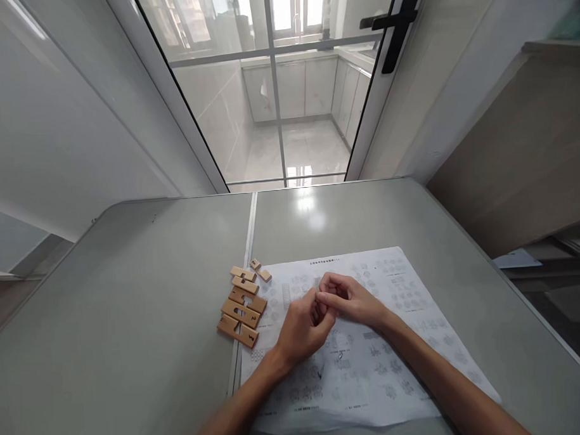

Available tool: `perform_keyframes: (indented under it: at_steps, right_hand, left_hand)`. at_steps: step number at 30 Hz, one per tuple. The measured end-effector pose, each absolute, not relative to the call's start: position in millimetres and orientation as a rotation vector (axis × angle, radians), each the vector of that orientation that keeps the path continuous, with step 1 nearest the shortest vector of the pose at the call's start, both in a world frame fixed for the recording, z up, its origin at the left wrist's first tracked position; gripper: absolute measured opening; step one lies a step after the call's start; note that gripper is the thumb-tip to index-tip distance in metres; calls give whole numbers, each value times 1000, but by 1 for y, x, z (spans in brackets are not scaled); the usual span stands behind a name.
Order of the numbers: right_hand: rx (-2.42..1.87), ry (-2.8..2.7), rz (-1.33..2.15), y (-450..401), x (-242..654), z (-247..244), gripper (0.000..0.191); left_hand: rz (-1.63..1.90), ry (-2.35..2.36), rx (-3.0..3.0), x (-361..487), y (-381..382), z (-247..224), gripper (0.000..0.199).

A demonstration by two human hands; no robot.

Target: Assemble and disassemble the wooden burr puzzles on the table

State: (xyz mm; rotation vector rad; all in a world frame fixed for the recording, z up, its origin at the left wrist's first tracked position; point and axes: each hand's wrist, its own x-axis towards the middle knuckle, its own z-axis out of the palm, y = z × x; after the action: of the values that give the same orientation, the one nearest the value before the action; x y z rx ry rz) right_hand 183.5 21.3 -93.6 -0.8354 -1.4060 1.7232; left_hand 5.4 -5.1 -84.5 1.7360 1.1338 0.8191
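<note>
My left hand (306, 325) and my right hand (352, 298) meet fingertip to fingertip above a printed sheet (418, 340). The fingers of both are curled and closed; anything between them is hidden. To the left of my hands lie several notched wooden puzzle pieces (248, 313), set in a slanted column, some marked with black numerals. Two small wooden blocks (264, 275) sit at the column's far end, by the sheet's upper left corner. The sheet carries rows of small grey diagrams and lines of text.
The grey folding table (132, 324) has a metal seam (251, 225) running across it, left of the sheet. Beyond the far edge stands a glass door (309, 102) with a black handle (392, 23). Wooden shelving (520, 139) is at the right.
</note>
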Motion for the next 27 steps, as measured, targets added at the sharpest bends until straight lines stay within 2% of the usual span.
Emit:
perform_keyframes:
  at_steps: [27]
  right_hand:
    - [-932,-1464,1632,26,182,-100,39]
  left_hand:
    - [748,1168,1700,3,-2,-81,28]
